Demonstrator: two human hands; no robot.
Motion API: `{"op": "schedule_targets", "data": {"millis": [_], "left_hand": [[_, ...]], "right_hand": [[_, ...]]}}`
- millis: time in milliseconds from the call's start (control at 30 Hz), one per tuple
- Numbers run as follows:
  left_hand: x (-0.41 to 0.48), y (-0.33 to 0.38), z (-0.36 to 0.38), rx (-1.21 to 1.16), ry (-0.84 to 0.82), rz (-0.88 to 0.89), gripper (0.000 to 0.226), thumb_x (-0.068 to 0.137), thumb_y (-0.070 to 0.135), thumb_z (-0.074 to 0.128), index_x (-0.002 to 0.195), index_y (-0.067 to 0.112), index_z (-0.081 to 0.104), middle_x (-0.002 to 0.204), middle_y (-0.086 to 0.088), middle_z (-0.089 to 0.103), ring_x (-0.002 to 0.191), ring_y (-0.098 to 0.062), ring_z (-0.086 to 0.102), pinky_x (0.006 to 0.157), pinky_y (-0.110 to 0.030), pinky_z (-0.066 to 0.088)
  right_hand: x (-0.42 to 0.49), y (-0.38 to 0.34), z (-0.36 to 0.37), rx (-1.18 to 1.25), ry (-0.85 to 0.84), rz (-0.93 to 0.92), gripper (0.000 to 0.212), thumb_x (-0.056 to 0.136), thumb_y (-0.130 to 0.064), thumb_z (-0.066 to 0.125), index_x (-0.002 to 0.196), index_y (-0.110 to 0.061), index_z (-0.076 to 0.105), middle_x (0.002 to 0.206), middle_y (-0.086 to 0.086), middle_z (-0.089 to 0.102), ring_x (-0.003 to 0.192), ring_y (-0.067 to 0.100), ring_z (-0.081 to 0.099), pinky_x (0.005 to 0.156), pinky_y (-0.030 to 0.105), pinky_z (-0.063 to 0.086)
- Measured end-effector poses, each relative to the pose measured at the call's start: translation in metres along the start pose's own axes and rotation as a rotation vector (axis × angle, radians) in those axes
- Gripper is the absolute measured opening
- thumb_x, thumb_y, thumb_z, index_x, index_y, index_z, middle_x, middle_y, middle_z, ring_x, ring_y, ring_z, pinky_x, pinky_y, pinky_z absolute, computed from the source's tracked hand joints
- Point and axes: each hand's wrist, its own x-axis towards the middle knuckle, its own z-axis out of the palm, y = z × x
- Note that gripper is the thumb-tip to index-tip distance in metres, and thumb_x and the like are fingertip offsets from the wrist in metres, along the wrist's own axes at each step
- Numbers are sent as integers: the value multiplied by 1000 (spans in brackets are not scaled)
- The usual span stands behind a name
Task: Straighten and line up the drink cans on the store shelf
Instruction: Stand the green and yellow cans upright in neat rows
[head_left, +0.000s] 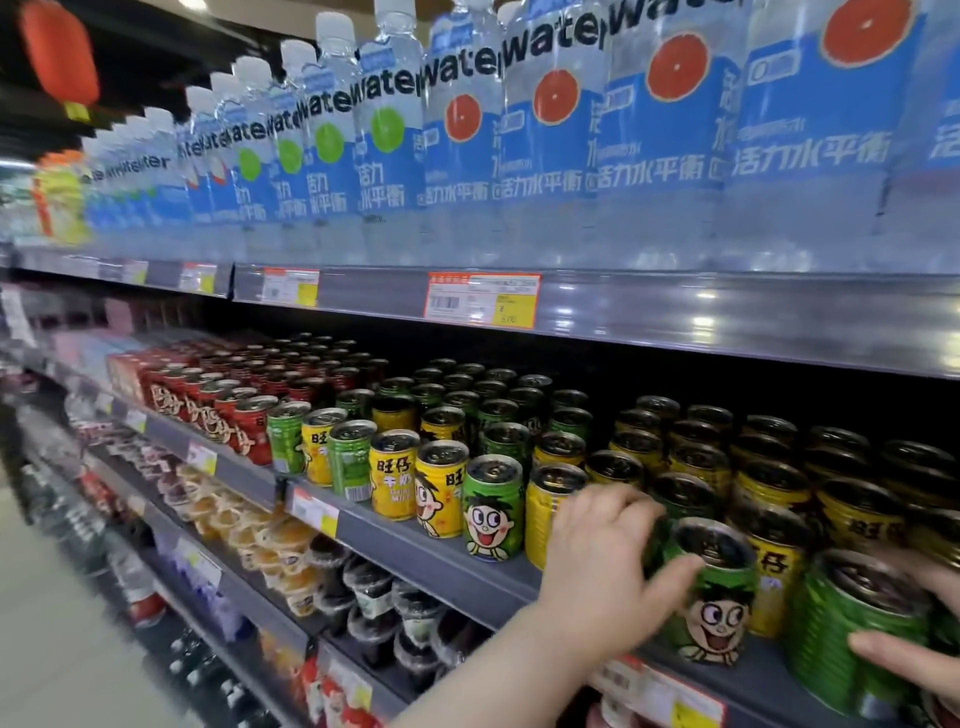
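Observation:
Small drink cans in green, yellow and red stand in rows on the middle shelf (447, 561). My left hand (602, 566) grips a green can with a cartoon face (711, 603) at the shelf's front edge, thumb on its front and fingers curled behind. My right hand (909, 654), partly cut off at the right edge, holds a second green can (852, 629) beside it. A yellow can (774, 566) stands between and behind them. Further left, a green cartoon can (491, 509) and yellow cans (439, 488) stand in an uneven front row.
Water bottles (550, 130) fill the shelf above, with price tags (480, 300) on its rail. Red cans (249, 421) stand at the left of the can shelf. Jelly cups and dark cups (291, 556) sit on the lower shelf. The aisle floor lies at the lower left.

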Motion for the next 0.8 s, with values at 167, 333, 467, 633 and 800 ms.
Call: {"op": "schedule_targets", "data": {"millis": [167,333,467,633,800], "left_hand": [[12,-45,-17,185,62,-28,55,80,54,36,109,17,66,111,-5,64,107,-27,57,97,-45,42],[23,-91,-47,299,-35,-183,79,73,68,21,124,17,54,122,-4,55,120,-25,46,105,-45,30],[26,-130,-74,374,-187,-236,101,63,84,29,138,17,39,140,-6,44,132,-25,36,110,-43,23],[29,-174,-99,466,-470,-255,106,65,76,56,147,21,18,154,-7,23,142,-26,19,115,-46,16],[32,-196,-108,489,-532,-204,98,68,64,64,147,26,19,154,-4,23,140,-28,22,113,-43,24]], "right_hand": [[-14,-101,-45,-205,-125,17,104,51,-93,36,141,-43,18,145,-7,38,124,13,47,99,33,44],[4,-185,-52,-129,-151,-199,69,83,-59,49,143,-38,22,151,-12,23,136,10,31,112,32,30],[33,-242,-23,-135,-180,-354,63,86,-53,48,142,-33,29,151,-7,27,137,17,30,114,37,26],[77,-297,16,-162,-200,-361,71,83,-52,55,143,-26,29,147,2,35,132,26,37,108,42,34],[106,-325,40,-140,-272,-256,92,75,-65,58,147,-24,18,154,6,25,139,25,30,111,40,32]]}}
